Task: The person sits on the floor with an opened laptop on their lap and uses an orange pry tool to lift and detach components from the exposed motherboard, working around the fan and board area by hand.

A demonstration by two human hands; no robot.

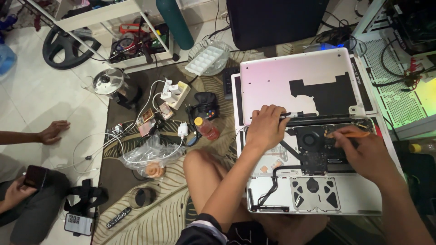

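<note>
At the laptop's [318, 199] open edge, both hands [268, 127] work.

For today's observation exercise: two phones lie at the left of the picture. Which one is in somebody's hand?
The dark phone at the far left, gripped by another person's hand. The other phone lies flat on the floor beside a black strap, untouched.

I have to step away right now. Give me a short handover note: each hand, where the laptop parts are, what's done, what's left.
Left hand: resting on the opened laptop at its hinge edge, touching a small tool; holds nothing visibly.
Right hand: holding an orange tool over the board beside the fan.
Bottom cover: removed, lying inner side up behind the laptop.
Done: cover off, internals exposed.
Left: board, fan and cables appear in place.
</note>
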